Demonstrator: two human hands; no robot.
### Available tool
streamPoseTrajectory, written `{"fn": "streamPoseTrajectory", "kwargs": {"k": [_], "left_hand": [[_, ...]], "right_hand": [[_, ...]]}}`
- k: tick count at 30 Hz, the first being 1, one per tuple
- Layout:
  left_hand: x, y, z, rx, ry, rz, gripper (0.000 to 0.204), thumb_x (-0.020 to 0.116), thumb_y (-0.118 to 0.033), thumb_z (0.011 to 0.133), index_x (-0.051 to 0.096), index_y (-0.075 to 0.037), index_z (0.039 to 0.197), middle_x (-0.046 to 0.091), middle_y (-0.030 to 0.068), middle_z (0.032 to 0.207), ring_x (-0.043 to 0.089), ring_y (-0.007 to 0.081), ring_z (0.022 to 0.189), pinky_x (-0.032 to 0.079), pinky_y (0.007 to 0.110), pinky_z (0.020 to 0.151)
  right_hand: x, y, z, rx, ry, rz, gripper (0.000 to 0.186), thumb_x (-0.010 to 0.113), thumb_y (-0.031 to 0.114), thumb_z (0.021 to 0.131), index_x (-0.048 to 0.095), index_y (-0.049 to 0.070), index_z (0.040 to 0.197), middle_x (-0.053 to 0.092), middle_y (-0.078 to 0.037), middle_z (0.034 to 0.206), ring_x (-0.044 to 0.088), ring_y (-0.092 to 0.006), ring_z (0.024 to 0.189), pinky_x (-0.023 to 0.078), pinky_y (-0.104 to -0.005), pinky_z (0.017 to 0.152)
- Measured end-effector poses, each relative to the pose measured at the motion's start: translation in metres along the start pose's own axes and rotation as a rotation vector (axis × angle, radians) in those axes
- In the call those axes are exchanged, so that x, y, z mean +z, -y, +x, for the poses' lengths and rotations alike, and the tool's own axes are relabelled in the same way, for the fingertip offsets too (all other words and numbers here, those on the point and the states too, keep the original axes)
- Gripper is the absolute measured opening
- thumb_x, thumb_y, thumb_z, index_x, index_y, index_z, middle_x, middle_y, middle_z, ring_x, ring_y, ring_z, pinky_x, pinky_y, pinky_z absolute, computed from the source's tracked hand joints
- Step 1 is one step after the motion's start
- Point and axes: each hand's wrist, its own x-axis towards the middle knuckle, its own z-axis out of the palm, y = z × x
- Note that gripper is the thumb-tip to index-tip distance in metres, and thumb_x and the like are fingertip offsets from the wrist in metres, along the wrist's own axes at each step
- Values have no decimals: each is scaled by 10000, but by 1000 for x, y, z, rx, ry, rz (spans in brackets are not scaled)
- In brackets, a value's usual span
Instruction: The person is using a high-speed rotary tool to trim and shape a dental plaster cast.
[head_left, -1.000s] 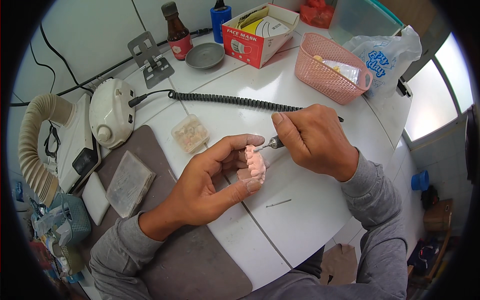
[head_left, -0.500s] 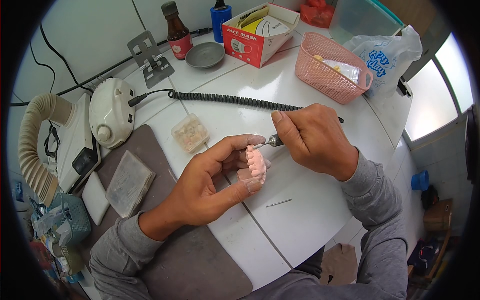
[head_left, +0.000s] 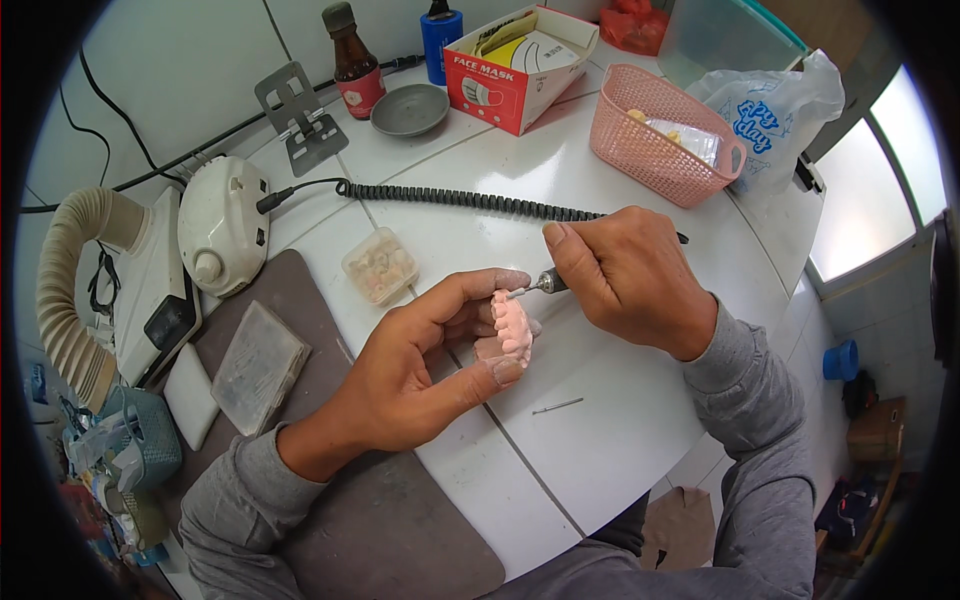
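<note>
Between the thumb and fingers of my left hand is a pink dental cast with a curved row of teeth. My right hand is closed round a dark rotary handpiece. The handpiece's thin bur meets the upper end of the cast, close to my left index fingertip. My right fingers hide most of the handpiece's body. Pale dust coats my left fingertips. A loose metal bur lies on the white tiled table below the cast.
A coiled black cord runs from the white control unit toward my right hand. Nearby stand a small clear box of teeth, a flat clear case on a brown mat, a pink basket and a mask box.
Almost nothing differs. The bur stays at the cast's upper end, and both hands hold nearly the same place.
</note>
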Motion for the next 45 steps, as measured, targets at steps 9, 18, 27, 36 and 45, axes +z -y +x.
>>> {"fn": "streamPoseTrajectory", "kwargs": {"k": [9, 18, 27, 36, 45], "left_hand": [[-1, 0, 0, 3, 2, -24, 622, 733, -96, 1012, 464, 35, 1557, 656, 86, 1280, 646, 161, 1206, 483, 344, 1119], [-1, 3, 0, -9, 6, 3, 675, 748, -54, 989, 438, 26, 1583, 691, 140, 1302, 672, 184, 1227, 516, 346, 1089], [-2, 2, -1, 2, 7, -5, 676, 749, -65, 989, 438, 29, 1582, 688, 138, 1309, 670, 193, 1239, 511, 355, 1101], [-2, 3, -1, 3, 8, -1, 678, 752, -77, 987, 438, 32, 1578, 683, 133, 1320, 667, 193, 1251, 505, 351, 1101], [-2, 4, -1, 22, 9, 17, 675, 752, -80, 991, 439, 30, 1580, 687, 137, 1318, 672, 195, 1236, 510, 350, 1092]], "right_hand": [[-1, -1, 0, -9, 11, 23, 443, 578, 251, 1058, 721, 48, 690, 576, -161, 533, 574, -364, 452, 431, -477, 484], [1, -1, -1, -8, 3, 14, 441, 580, 257, 1060, 728, 54, 698, 582, -158, 535, 574, -365, 452, 430, -478, 485], [-1, -1, 0, -3, 15, 12, 438, 579, 257, 1060, 729, 57, 700, 585, -161, 537, 584, -373, 462, 434, -483, 489], [-1, -1, -1, -6, 20, 17, 436, 581, 248, 1054, 719, 54, 689, 580, -167, 538, 584, -376, 464, 435, -482, 488], [-2, 0, -1, -1, 27, 28, 441, 584, 245, 1051, 705, 46, 676, 578, -170, 540, 581, -371, 458, 434, -479, 486]]}}
